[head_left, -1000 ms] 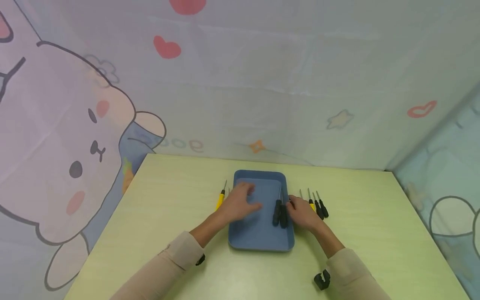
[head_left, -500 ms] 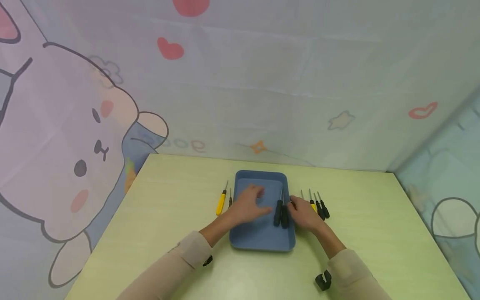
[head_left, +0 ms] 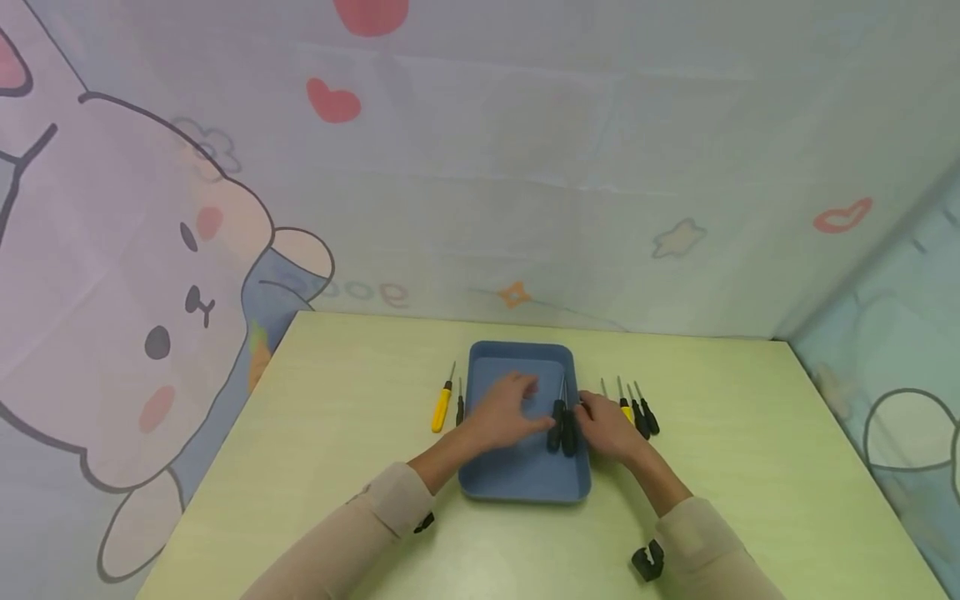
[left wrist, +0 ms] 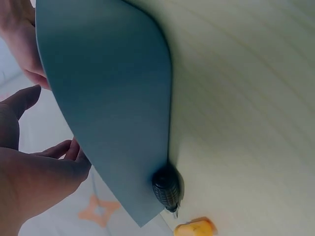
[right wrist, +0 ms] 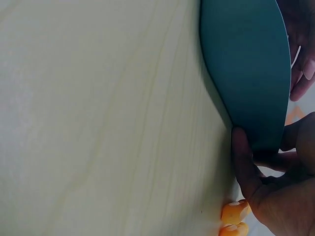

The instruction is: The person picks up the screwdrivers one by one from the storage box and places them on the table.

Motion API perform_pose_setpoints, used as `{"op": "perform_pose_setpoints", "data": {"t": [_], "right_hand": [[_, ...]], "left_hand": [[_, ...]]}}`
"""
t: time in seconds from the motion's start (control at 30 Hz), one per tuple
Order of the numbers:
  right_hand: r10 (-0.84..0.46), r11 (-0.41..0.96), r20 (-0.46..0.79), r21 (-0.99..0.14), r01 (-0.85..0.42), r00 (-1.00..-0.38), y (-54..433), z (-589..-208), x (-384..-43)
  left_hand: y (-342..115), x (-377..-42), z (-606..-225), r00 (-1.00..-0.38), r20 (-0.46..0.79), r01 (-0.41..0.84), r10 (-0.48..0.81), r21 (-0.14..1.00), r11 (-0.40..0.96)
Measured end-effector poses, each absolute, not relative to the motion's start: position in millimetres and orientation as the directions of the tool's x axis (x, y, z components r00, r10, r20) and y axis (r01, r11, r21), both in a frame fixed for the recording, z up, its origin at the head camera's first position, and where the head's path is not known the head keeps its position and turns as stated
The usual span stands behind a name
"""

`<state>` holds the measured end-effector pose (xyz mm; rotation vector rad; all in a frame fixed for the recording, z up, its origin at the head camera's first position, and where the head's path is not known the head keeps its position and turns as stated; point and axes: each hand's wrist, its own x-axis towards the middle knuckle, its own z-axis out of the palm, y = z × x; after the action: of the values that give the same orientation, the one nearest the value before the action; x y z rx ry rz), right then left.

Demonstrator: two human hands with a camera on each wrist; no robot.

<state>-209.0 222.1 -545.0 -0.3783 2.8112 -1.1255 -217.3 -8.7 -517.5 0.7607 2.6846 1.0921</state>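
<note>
A blue tray point(head_left: 517, 482) lies on the table, with two black-handled screwdrivers point(head_left: 568, 435) side by side along its right side. Over the tray is my left hand point(head_left: 504, 414), fingers extended and thumb apart. In the head view its thumb tip overlaps the handle of the left screwdriver, and nothing shows in its grasp. My right hand point(head_left: 609, 427) grips the tray's right wall; in the right wrist view the thumb point(right wrist: 241, 147) lies on the outer face and other fingers reach the rim. The left wrist view shows the left hand point(left wrist: 44, 172) beyond the tray's wall.
Left of the tray lie a yellow-handled screwdriver point(head_left: 442, 410) and a small dark screwdriver point(head_left: 460, 407). Several more, including a black-handled screwdriver point(head_left: 650, 419), are lined up right of it. A black clip-like piece point(head_left: 647, 562) is by the right sleeve. A printed curtain point(head_left: 480, 167) hangs behind the table.
My left hand has shifted right across the tray toward the black-handled screwdrivers, uncovering the small dark screwdriver at left. The right hand stays at the tray's wall.
</note>
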Motion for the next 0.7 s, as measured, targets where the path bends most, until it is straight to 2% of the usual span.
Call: {"op": "perform_pose_setpoints", "data": {"t": [0.7], "right_hand": [[-0.254,0.702,0.023,-0.683,-0.201,-0.967,225,-549,-211]], "left_hand": [[6,-218,-519,-0.845,-0.041,0.395,0.533,0.624,0.674]]}}
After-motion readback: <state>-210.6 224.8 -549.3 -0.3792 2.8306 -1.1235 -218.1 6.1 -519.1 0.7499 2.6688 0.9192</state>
